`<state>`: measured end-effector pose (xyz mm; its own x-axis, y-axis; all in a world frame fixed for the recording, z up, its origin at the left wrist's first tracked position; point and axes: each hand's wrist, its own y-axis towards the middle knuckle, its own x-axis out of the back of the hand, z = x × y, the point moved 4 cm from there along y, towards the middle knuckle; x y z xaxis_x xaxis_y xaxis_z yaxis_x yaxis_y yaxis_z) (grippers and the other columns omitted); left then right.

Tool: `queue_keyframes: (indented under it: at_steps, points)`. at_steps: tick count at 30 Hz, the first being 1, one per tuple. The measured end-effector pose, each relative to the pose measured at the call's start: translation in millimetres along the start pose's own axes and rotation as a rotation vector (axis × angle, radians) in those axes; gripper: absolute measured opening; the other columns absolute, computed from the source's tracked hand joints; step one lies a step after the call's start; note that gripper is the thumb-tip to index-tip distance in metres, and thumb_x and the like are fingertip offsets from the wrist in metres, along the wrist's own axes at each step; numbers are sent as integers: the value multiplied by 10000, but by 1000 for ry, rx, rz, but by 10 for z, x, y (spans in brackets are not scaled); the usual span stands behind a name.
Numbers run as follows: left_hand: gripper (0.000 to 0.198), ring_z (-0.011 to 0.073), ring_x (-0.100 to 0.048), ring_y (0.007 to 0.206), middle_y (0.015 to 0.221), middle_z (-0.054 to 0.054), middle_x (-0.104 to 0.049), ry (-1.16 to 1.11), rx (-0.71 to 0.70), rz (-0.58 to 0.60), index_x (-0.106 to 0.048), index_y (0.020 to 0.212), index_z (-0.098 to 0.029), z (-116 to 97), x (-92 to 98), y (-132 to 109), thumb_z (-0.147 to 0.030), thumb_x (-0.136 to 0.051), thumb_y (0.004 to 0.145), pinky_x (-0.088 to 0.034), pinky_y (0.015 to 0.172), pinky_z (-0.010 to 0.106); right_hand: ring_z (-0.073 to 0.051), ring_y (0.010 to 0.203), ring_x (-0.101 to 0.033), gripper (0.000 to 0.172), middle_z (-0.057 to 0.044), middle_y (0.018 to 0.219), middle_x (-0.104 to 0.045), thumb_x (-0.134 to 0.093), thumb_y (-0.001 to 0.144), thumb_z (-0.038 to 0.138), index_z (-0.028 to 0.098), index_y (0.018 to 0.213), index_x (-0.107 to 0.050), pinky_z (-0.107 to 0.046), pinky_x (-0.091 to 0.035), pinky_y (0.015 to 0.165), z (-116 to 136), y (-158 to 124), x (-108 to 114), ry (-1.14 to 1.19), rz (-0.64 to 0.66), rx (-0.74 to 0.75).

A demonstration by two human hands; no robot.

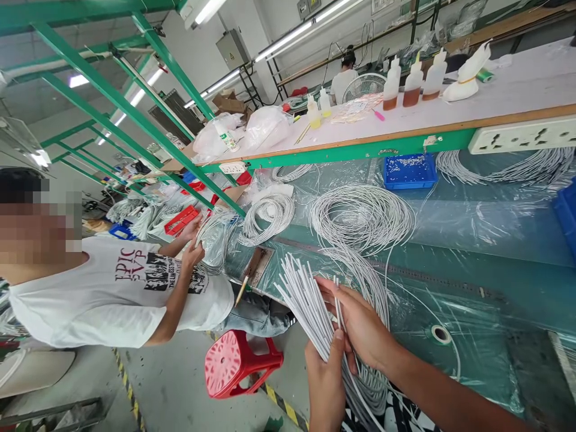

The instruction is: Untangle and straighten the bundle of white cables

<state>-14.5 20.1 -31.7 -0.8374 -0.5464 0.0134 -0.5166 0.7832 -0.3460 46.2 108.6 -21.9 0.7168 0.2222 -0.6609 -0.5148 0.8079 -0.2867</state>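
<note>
My left hand (324, 381) is closed round a thick bundle of white cable ends (304, 298) that fans up and to the left. Just to the right of it, my right hand (360, 321) pinches a single white cable (337, 300) from the bundle between thumb and fingers. The cables trail down past my wrists towards the bottom edge. Behind my hands a large loose coil of white cable (361, 217) lies on the plastic-covered green bench (472, 282).
A co-worker in a white printed T-shirt (117, 294) sits at the left handling cables. A red plastic stool (234, 363) stands on the floor. A blue tray (409, 171), a smaller coil (267, 217), a tape roll (441, 334) and a power strip (522, 137) are around. Glue bottles (414, 81) stand on the upper shelf.
</note>
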Motion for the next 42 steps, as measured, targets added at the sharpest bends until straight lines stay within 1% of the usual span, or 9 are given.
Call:
queue_keyframes:
  at_steps: [5,11,15,19,24,31,34,37,42]
  points:
    - [482,121,-492,466,561,-21,-546,28,-6,-10,-541,702,-160,-49,11,8,-601,-729,754,-419,488,237,-159,377,-457,516,4,530,-584,-565,880,627,251,1216,-672,-306,-373,406,-140,36,36,12,28,-101]
    - [477,155,-547,528,599,-6,-575,81,-36,-33,-580,740,-154,-91,11,13,-613,-707,765,-469,534,256,-113,306,-333,534,28,510,-537,-523,886,669,234,1170,-649,-279,-291,339,-133,26,90,-77,-47,-76]
    - [446,165,-540,519,607,-2,-580,134,-25,-19,-572,750,-160,-51,22,16,-591,-671,804,-456,537,272,-115,324,-355,533,45,526,-466,-461,881,731,227,944,-624,-261,-271,311,-6,-47,57,-300,-8,-66]
    - [404,164,-516,500,548,-19,-548,188,-16,-40,-551,732,-176,-60,39,-1,-554,-656,825,-427,554,274,-111,434,-414,484,50,541,-402,-407,966,619,210,714,-463,-248,-320,423,130,-34,0,-604,105,156]
    - [428,168,-538,518,543,-12,-550,148,-64,-19,-543,673,-180,-111,24,-19,-567,-651,821,-445,561,266,-112,485,-376,475,47,532,-363,-357,1017,496,213,636,-338,-264,-297,496,130,18,34,-784,25,403]
    - [453,209,-618,582,619,43,-661,65,-28,28,-644,958,-122,-11,28,-10,-558,-654,837,-498,604,291,-198,802,-651,396,-56,809,-649,-358,1028,479,194,880,-591,-333,-501,804,191,-1,82,-644,-28,548]
    - [494,257,-674,821,880,113,-723,57,-26,-81,-672,968,-114,11,81,0,-570,-712,781,-535,697,297,-184,756,-648,371,-34,789,-628,-449,993,514,198,854,-584,-328,-523,759,202,70,114,-280,-9,398]
    - [515,280,-670,924,989,132,-713,27,-25,-123,-683,992,-109,1,100,27,-564,-739,757,-549,763,314,-110,538,-538,319,16,737,-556,-619,902,505,189,884,-579,-254,-467,526,188,139,124,74,116,143]
    - [322,133,-561,565,671,8,-630,-123,-119,-31,-606,869,-148,-41,74,109,-457,-697,856,-484,574,231,-27,438,-171,336,82,629,-330,-629,916,471,164,813,-541,-176,-140,395,215,8,135,107,383,-122]
